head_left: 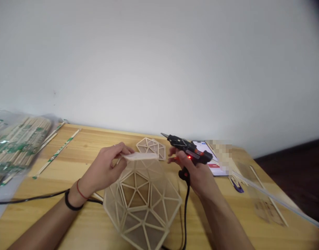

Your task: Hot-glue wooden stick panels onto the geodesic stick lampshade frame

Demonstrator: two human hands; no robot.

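My left hand (104,170) is closed, pinching a pale flat panel (142,157) by its left end; the panel is seen nearly edge-on. Below it rests a dome-like lattice (144,221) of thin wooden sticks joined in triangles, with sheer material across many of them. Whether the panel touches the dome's upper rim, I cannot tell. A black hot glue gun (184,146) is gripped in my right hand (199,173), its nozzle pointing up and left, apart from the panel. A red light glows on the gun. Behind the panel lie flat stick-framed panels (149,146).
A clear bag of wrapped chopsticks (29,139) lies at left, beside a loose wrapped chopstick (57,152). At right are a phone (215,171), a purple-handled tool (238,188) and a long stick (270,198). The gun's black cord (186,215) hangs beside the dome. A wall (154,69) stands behind.
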